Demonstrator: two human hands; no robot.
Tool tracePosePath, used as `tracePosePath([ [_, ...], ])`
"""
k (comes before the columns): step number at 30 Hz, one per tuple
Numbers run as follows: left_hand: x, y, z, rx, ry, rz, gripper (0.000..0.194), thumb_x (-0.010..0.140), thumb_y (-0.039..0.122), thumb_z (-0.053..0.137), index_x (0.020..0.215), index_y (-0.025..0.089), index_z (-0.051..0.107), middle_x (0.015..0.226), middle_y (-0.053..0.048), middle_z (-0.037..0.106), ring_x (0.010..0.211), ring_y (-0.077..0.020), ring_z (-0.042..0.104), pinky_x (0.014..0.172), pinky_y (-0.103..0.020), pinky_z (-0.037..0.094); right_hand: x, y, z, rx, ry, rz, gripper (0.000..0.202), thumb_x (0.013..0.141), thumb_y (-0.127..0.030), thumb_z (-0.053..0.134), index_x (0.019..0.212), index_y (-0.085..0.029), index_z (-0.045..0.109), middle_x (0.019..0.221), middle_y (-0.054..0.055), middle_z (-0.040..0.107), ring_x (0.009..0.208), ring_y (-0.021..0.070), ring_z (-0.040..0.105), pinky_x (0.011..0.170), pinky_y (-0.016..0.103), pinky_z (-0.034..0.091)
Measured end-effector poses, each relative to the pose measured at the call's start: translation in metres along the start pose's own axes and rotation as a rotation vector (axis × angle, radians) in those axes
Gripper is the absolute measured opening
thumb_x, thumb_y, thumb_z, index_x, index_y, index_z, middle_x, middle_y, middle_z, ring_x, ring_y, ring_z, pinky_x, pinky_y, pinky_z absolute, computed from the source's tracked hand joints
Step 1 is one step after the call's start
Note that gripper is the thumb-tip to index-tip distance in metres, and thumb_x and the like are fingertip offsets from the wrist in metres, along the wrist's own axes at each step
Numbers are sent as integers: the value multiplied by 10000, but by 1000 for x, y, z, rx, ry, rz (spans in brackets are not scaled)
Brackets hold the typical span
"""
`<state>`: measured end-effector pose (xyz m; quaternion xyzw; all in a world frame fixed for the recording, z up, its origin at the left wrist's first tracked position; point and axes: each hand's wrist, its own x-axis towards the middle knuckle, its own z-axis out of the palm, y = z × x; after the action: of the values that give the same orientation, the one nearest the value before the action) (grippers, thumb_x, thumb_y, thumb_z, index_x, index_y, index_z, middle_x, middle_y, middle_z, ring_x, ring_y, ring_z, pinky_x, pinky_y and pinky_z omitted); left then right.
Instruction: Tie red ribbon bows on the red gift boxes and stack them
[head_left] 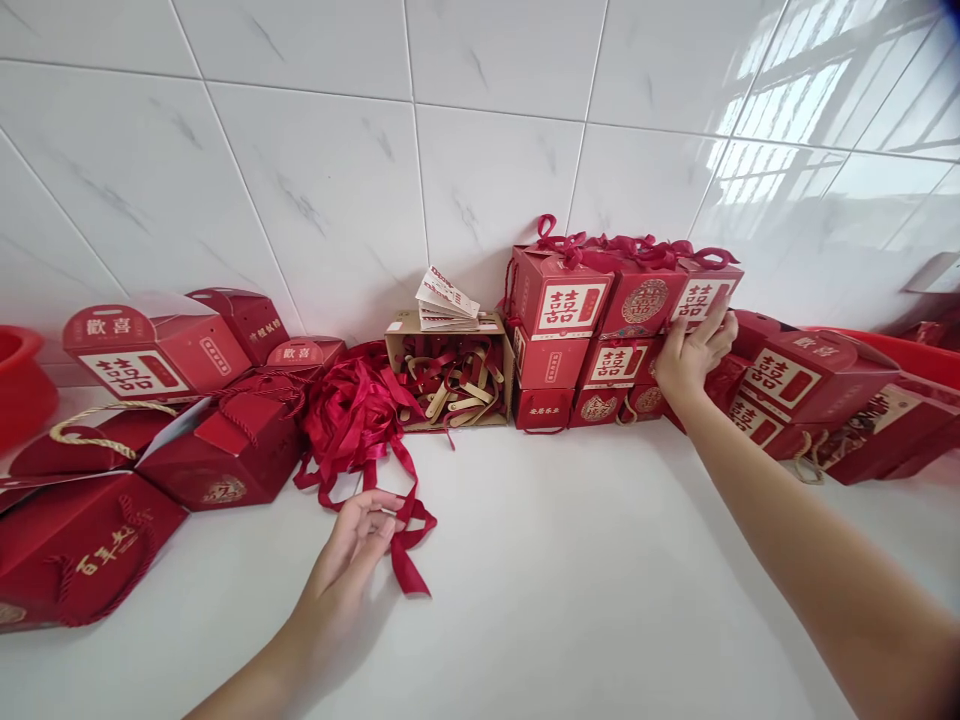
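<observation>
My left hand (361, 548) pinches a loose length of dark red ribbon (409, 572) between thumb and fingers, low over the white surface. That ribbon trails from a tangled heap of ribbons (352, 405) just beyond the hand. On the right, my right hand (696, 360) rests with fingers apart against the front of a red and white gift box (703, 293). This box sits at the right end of the top row of a stack, tied with a ribbon bow. Its right side and the boxes below are partly hidden by the hand.
Between heap and stack stands an open cardboard box (451, 425) of ribbon-and-wood pieces, with white printed cards (448, 300) on its edge. More red gift boxes stand left (161, 350) and right (821, 370). A tiled wall (315, 180) rises behind; a red basin (22, 375) is far left.
</observation>
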<state>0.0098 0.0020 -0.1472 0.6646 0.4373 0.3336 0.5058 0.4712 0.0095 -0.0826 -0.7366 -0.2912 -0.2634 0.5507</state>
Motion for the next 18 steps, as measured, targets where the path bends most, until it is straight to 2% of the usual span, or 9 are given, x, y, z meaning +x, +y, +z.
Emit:
tracePosePath([
  [5,0,-2,3,60,44,70,258,890,429,493,1070,246,470,1067,-59,539,1060,-217,506,912,-352,418,-28,-40,-28,149,121,-71,602,968,-425,241,1492,-137,169,1507,178,124,1421,255,109,1133,499,140],
  [7,0,-5,4,115,51,110,229,884,362,507,1075,240,470,1050,-61,549,1034,-213,527,893,-355,436,-58,-67,-45,299,134,-289,543,955,-380,330,1433,-124,306,1467,182,241,1392,246,209,1131,469,195],
  [8,-1,-6,5,149,50,128,217,881,331,508,1072,236,473,1040,-61,557,1009,-209,541,884,-359,445,-77,-82,-54,371,56,-403,481,941,-356,384,1363,-127,401,1389,174,365,1343,250,303,1106,464,255],
  [9,-1,-7,6,190,40,147,201,877,302,509,1063,232,479,1032,-61,567,985,-204,553,878,-362,452,-98,-96,-63,442,-143,-470,369,934,-321,423,1249,-149,505,1231,138,516,1208,231,464,1034,423,364],
  [10,-2,-8,6,235,27,170,186,871,276,510,1050,229,487,1031,-61,577,969,-201,562,874,-365,458,-119,-110,-72,475,-445,-525,261,930,-294,444,1118,-168,575,1064,96,607,1037,201,567,916,356,452],
  [12,-3,-7,6,335,-9,227,164,856,224,511,1020,225,502,1034,-57,596,961,-199,574,870,-366,465,-162,-133,-85,388,-1042,-599,214,926,-322,465,911,-185,628,888,50,642,810,163,610,742,282,482],
  [13,-4,-6,6,381,-31,256,165,847,199,510,1010,225,507,1035,-54,603,963,-199,579,866,-363,469,-181,-142,-89,249,-1246,-593,270,918,-401,485,852,-187,637,843,42,639,714,158,602,657,277,466],
  [15,-7,-5,5,448,-65,291,188,838,163,497,1013,227,512,1041,-50,609,964,-198,587,853,-355,479,-211,-155,-89,21,-1468,-622,406,898,-536,477,832,-167,634,849,62,637,676,184,603,596,293,443],
  [18,-10,-5,3,495,-97,298,226,845,141,474,1048,231,519,1056,-51,608,968,-195,585,848,-352,489,-238,-167,-80,-148,-1549,-726,478,878,-571,491,978,-122,621,908,109,632,737,258,626,585,325,440],
])
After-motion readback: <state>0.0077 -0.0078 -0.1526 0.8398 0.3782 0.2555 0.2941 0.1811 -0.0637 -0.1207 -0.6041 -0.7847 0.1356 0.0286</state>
